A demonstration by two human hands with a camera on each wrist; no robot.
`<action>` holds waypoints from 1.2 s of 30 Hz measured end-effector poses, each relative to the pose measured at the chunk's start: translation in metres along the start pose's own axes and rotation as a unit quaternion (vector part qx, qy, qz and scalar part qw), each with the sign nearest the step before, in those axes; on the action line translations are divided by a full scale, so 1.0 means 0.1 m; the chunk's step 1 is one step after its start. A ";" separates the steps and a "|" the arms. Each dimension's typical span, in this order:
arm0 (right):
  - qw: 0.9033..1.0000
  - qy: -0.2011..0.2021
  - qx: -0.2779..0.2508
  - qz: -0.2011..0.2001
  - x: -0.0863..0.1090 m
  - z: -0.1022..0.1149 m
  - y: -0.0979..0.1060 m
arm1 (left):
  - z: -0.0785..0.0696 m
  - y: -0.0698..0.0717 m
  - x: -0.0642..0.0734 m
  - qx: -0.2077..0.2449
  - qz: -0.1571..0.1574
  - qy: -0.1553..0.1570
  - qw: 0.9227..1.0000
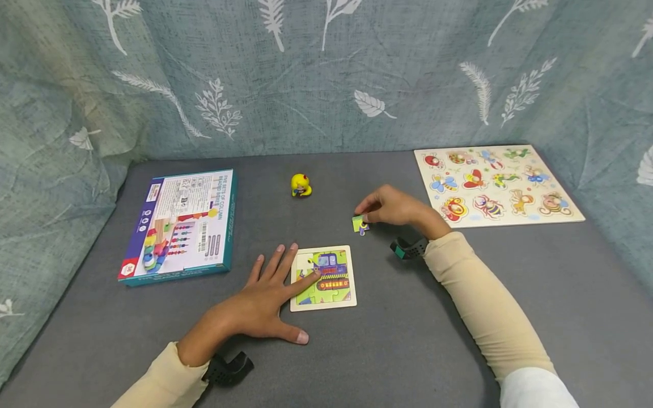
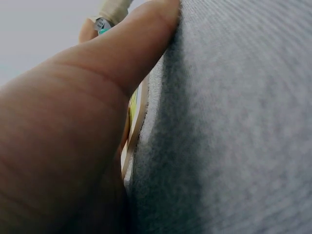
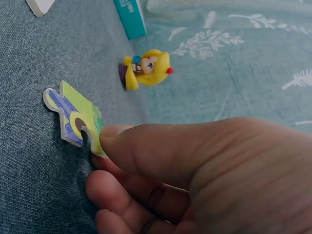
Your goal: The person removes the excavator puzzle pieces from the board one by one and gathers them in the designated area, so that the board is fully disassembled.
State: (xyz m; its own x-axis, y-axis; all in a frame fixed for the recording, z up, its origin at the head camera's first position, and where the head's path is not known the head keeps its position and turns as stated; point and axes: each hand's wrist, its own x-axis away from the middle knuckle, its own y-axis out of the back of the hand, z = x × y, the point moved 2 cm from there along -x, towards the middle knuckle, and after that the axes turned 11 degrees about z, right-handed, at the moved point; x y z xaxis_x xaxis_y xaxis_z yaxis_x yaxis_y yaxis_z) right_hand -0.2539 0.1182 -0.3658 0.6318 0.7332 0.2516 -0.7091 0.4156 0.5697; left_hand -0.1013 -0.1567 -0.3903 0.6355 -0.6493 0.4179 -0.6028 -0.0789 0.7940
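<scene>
A small square jigsaw puzzle [image 1: 334, 285] in a pale wooden frame, showing a purple vehicle on green, lies on the grey table. My left hand [image 1: 257, 306] is spread flat at its left side, with the index finger resting across the pictured pieces and the thumb on the table below. Up and to the right of the puzzle, my right hand [image 1: 395, 207] pinches a green and purple puzzle piece [image 3: 78, 114] between thumb and fingers. In the right wrist view, the piece is held by one edge and tilted close to the table surface.
A boxed toy set [image 1: 186, 226] lies at the left. A yellow-haired figurine [image 1: 301, 185] stands at the back middle. At the back right lies a wooden board with insect pictures [image 1: 497, 184]. Behind the table hangs a leaf-patterned curtain [image 1: 306, 85].
</scene>
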 end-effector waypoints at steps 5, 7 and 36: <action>1.000 0.009 0.007 -0.002 0.01 -0.02 0.01 | -0.01 0.01 0.00 0.000 0.001 -0.001 1.000; 1.000 0.009 0.009 -0.009 0.02 -0.01 0.02 | -0.01 0.02 -0.01 0.000 0.002 0.002 1.000; 0.994 0.078 -0.076 -0.011 -0.17 0.30 -0.31 | -0.18 0.02 -0.06 0.012 -0.014 0.040 0.999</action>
State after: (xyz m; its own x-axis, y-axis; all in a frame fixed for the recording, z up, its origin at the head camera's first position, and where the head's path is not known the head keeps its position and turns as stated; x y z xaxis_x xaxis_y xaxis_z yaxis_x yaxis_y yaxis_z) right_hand -0.2330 0.0771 -0.3640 0.5996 0.7928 0.1098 -0.7426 0.4999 0.4457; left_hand -0.0975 -0.1394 -0.3836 0.6886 -0.5836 0.4303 -0.5949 -0.1155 0.7954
